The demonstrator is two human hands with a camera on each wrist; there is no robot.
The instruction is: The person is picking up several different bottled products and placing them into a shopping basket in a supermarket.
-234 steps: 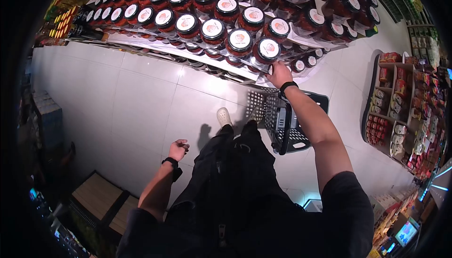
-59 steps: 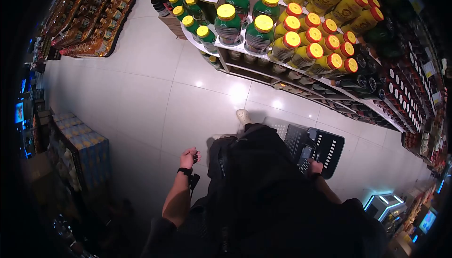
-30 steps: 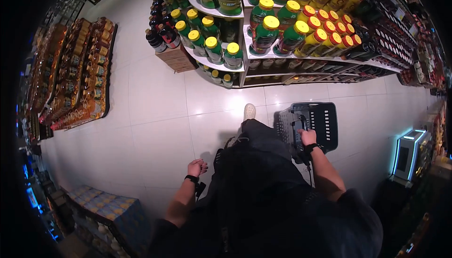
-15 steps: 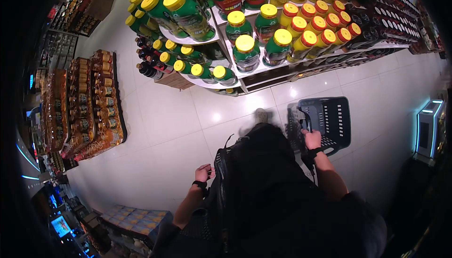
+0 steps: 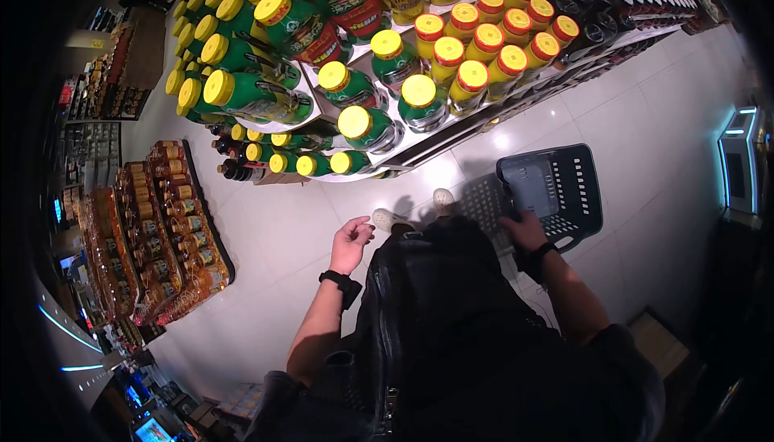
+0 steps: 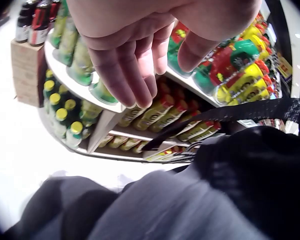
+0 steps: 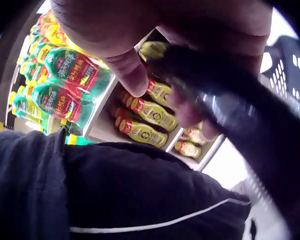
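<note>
**Basket** (image 5: pixel 592 180) **in the right hand** (image 5: pixel 526 234)

The dark basket is at three o'clock in the head view, the right hand's fingers curled round its handle (image 7: pixel 230 90). From the basket, the left hand (image 5: pixel 348 244) is near nine o'clock — released, its fingers loosely bent. Green bottles (image 5: pixel 372 129) with yellow caps stand on a shelf (image 5: pixel 393 154) at ten o'clock; yellow bottles (image 5: pixel 488 39) at eleven. Pale shoes (image 5: pixel 387 219) rest on the floor (image 5: pixel 274 208) at nine.

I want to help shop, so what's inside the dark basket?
In the dark basket I see a slotted wall and a greyish surface, but can't make out groceries. The right grip and handle cover part of it, so anything there is hidden.
</note>
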